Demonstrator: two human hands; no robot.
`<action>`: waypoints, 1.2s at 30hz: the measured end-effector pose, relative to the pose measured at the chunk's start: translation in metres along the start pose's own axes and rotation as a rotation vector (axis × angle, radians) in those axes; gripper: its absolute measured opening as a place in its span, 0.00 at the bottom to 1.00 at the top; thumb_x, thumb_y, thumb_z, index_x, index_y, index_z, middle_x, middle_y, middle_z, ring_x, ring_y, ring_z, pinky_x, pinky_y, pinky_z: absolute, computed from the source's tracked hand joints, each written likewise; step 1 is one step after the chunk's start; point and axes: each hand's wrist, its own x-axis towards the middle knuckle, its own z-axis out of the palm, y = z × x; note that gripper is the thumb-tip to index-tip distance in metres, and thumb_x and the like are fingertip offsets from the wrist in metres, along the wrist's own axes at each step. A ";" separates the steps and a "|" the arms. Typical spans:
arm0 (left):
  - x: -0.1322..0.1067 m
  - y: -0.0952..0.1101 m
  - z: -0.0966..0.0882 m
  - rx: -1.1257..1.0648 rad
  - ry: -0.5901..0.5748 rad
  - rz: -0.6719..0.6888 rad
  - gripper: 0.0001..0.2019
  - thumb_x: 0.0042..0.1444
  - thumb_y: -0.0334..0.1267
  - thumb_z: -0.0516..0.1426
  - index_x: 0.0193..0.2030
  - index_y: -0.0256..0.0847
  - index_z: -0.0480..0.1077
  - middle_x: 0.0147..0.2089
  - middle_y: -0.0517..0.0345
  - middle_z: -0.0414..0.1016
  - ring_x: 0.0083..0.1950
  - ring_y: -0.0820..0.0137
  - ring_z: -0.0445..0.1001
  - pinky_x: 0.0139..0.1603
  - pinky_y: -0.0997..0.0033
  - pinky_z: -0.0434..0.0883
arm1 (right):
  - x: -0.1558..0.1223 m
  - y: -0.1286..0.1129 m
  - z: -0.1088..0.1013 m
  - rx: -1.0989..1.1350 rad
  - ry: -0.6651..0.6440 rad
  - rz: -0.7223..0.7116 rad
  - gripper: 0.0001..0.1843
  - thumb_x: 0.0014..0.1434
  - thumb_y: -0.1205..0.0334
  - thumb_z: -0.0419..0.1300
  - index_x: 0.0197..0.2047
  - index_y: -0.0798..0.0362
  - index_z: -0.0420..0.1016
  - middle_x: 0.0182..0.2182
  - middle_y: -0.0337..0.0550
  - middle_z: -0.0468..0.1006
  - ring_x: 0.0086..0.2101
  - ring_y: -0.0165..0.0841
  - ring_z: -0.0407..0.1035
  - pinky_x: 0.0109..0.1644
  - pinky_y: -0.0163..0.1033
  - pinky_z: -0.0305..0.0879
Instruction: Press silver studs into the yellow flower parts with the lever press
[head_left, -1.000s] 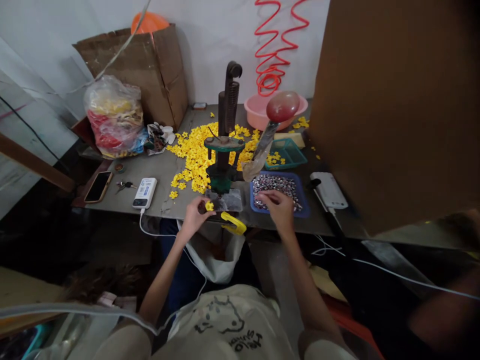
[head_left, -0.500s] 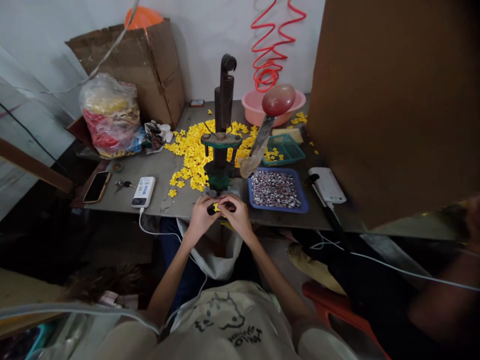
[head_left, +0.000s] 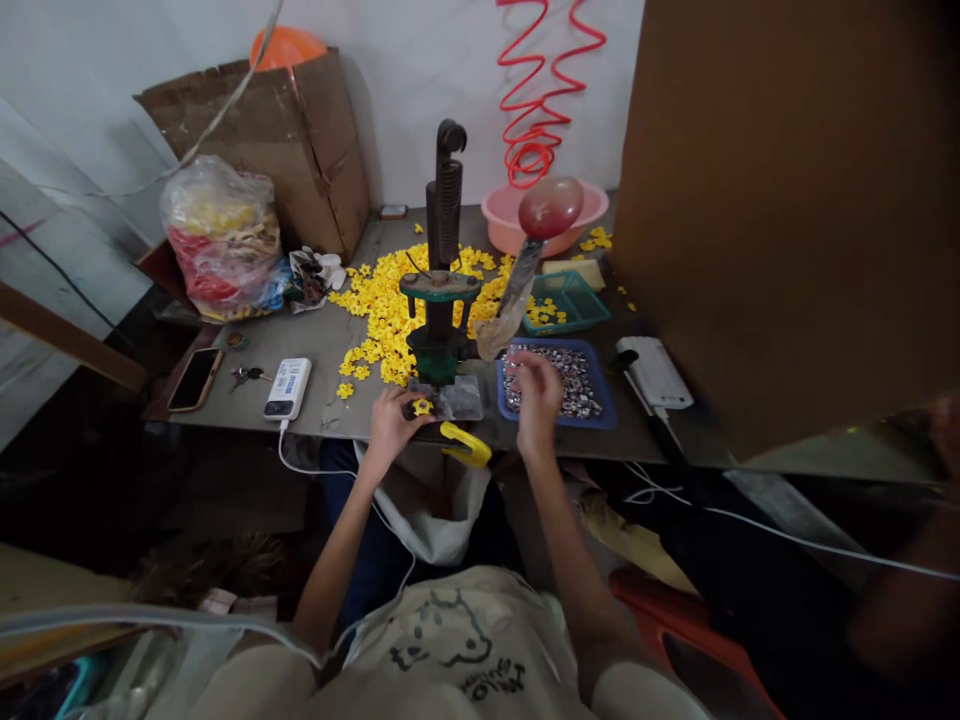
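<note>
Currently, a small yellow piece (head_left: 422,407) is held just below the centre of the frame, near the foot of the green press (head_left: 436,364), with the left hand's (head_left: 391,428) grip closed on it between thumb and fingers. A darker spot is shown at its middle, so a small part is judged to be set there, though this is too small to be confirmed. The right hand (head_left: 540,400) is held with bent fingers over the left side of the blue tray (head_left: 610,416), right of centre, where silvery parts (head_left: 576,378) are spread; whether anything is gripped by it cannot be told. Much seems to be left: a broad yellow heap (head_left: 386,310) is spread loose on the bench (head_left: 240,405) behind the press, left of and around the middle of the frame, and the tray is well filled. A few yellow pieces are also contained in the teal basket (head_left: 574,325), right of centre, but whether they are finished cannot be made out, so no count of completed ones can be given.
</note>
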 end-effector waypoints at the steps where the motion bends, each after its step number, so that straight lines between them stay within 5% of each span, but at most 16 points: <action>1: 0.003 -0.003 0.002 0.002 -0.007 -0.006 0.14 0.49 0.42 0.69 0.44 0.45 0.78 0.44 0.53 0.77 0.47 0.60 0.72 0.48 0.62 0.68 | 0.014 -0.009 -0.002 0.060 0.076 -0.001 0.18 0.58 0.48 0.55 0.44 0.53 0.70 0.42 0.48 0.77 0.38 0.35 0.73 0.38 0.38 0.67; 4: 0.014 -0.005 0.013 0.026 -0.007 -0.029 0.15 0.49 0.43 0.69 0.44 0.45 0.79 0.46 0.52 0.77 0.49 0.58 0.72 0.49 0.62 0.67 | 0.059 -0.055 0.003 0.275 0.105 -0.049 0.21 0.56 0.47 0.56 0.48 0.52 0.66 0.44 0.47 0.75 0.39 0.32 0.73 0.38 0.36 0.67; 8: 0.023 0.000 0.025 0.136 0.007 -0.122 0.17 0.48 0.47 0.69 0.44 0.45 0.79 0.47 0.49 0.77 0.53 0.54 0.70 0.52 0.58 0.64 | 0.103 -0.136 0.029 0.481 -0.197 -0.161 0.25 0.65 0.43 0.42 0.52 0.52 0.64 0.40 0.45 0.76 0.35 0.28 0.72 0.40 0.37 0.67; 11: 0.024 0.002 0.028 0.175 -0.006 -0.157 0.19 0.47 0.50 0.69 0.44 0.44 0.79 0.47 0.48 0.77 0.54 0.52 0.69 0.53 0.56 0.62 | 0.097 -0.172 0.044 0.485 -0.501 -0.280 0.30 0.65 0.35 0.40 0.43 0.51 0.69 0.29 0.39 0.74 0.25 0.28 0.69 0.31 0.36 0.63; 13: 0.023 0.002 0.029 0.171 -0.010 -0.165 0.19 0.47 0.49 0.69 0.44 0.44 0.79 0.47 0.49 0.77 0.55 0.53 0.69 0.53 0.57 0.62 | 0.067 -0.174 0.044 0.534 -0.543 -0.373 0.27 0.62 0.34 0.48 0.31 0.49 0.69 0.19 0.35 0.67 0.17 0.27 0.59 0.22 0.35 0.53; 15: 0.023 0.002 0.029 0.153 -0.013 -0.170 0.17 0.49 0.48 0.69 0.44 0.44 0.79 0.48 0.49 0.77 0.55 0.53 0.69 0.53 0.57 0.62 | 0.024 -0.164 0.034 0.595 -0.502 -0.446 0.23 0.63 0.40 0.53 0.26 0.49 0.68 0.13 0.32 0.59 0.13 0.26 0.49 0.18 0.36 0.44; 18: 0.025 0.005 0.028 0.126 -0.020 -0.176 0.15 0.52 0.46 0.67 0.44 0.43 0.79 0.49 0.48 0.77 0.54 0.54 0.70 0.53 0.58 0.63 | -0.029 -0.145 0.014 0.504 -0.468 -0.501 0.22 0.66 0.44 0.51 0.28 0.50 0.72 0.18 0.37 0.65 0.19 0.29 0.60 0.25 0.37 0.57; 20: 0.026 0.006 0.025 0.110 -0.009 -0.176 0.13 0.53 0.45 0.66 0.44 0.43 0.79 0.49 0.48 0.77 0.54 0.55 0.70 0.53 0.58 0.63 | -0.038 -0.137 0.005 0.416 -0.425 -0.479 0.27 0.66 0.39 0.46 0.33 0.50 0.74 0.23 0.40 0.71 0.25 0.33 0.67 0.33 0.41 0.66; 23: 0.010 0.006 0.017 0.065 0.010 -0.140 0.10 0.55 0.43 0.65 0.44 0.44 0.79 0.48 0.51 0.78 0.53 0.57 0.70 0.52 0.59 0.63 | -0.014 -0.118 -0.012 0.216 -0.345 -0.410 0.32 0.66 0.34 0.39 0.47 0.47 0.73 0.37 0.44 0.78 0.40 0.38 0.74 0.48 0.47 0.70; 26: -0.034 0.001 0.010 -0.003 -0.045 -0.104 0.11 0.55 0.42 0.64 0.45 0.47 0.78 0.46 0.54 0.77 0.49 0.60 0.72 0.51 0.61 0.65 | 0.024 -0.073 -0.044 -0.225 -0.306 -0.318 0.24 0.65 0.43 0.50 0.55 0.49 0.72 0.49 0.47 0.78 0.51 0.40 0.72 0.57 0.49 0.67; 31: -0.105 0.000 0.016 -0.086 -0.069 -0.154 0.30 0.53 0.38 0.65 0.63 0.50 0.66 0.49 0.53 0.76 0.51 0.58 0.72 0.51 0.58 0.68 | 0.049 0.018 -0.087 -1.098 -0.489 -0.152 0.14 0.53 0.59 0.66 0.44 0.52 0.80 0.42 0.54 0.82 0.42 0.46 0.75 0.45 0.46 0.69; 33: -0.101 -0.004 0.012 -0.117 -0.021 -0.145 0.25 0.55 0.39 0.63 0.61 0.48 0.68 0.48 0.53 0.76 0.51 0.59 0.73 0.53 0.58 0.68 | 0.049 0.036 -0.089 -1.207 -0.511 -0.192 0.14 0.52 0.63 0.67 0.44 0.51 0.81 0.41 0.53 0.82 0.40 0.44 0.76 0.41 0.43 0.68; 36: -0.057 -0.024 -0.005 -0.113 0.117 -0.133 0.11 0.61 0.39 0.57 0.48 0.45 0.75 0.45 0.53 0.77 0.49 0.61 0.74 0.52 0.61 0.69 | 0.052 0.041 -0.083 -1.208 -0.513 -0.250 0.09 0.53 0.64 0.66 0.40 0.51 0.80 0.39 0.51 0.82 0.38 0.42 0.75 0.39 0.42 0.67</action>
